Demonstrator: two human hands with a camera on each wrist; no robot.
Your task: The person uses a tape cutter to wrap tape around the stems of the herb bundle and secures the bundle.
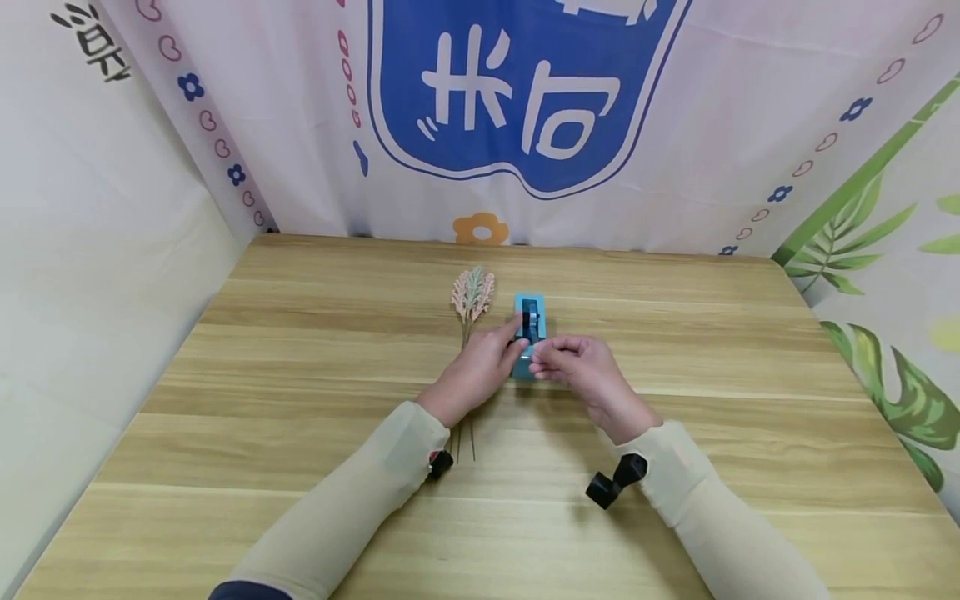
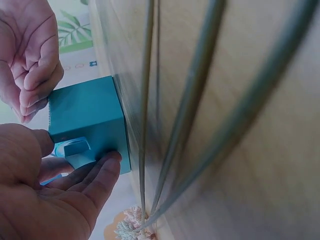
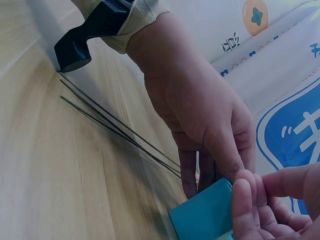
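A teal tape dispenser point(image 1: 529, 299) stands on the wooden table, its serrated edge toward the person. My left hand point(image 1: 476, 367) holds it from the left side, with the thumb near the top and the fingers along the side wall in the left wrist view. At the serrated edge my right hand point(image 1: 592, 379) pinches with thumb and forefinger, apparently on the end of the clear tape; the tape itself barely shows. Artificial flower sprigs point(image 1: 472, 292), pink and pale green, lie left of the dispenser, their thin stems point(image 3: 115, 127) passing under the left wrist.
The wooden table point(image 1: 300, 375) reaches back to a printed curtain point(image 1: 300, 125) with a blue emblem. More printed cloth hangs at the left and right. A black wrist camera mount point(image 1: 617, 482) sticks out from the right sleeve.
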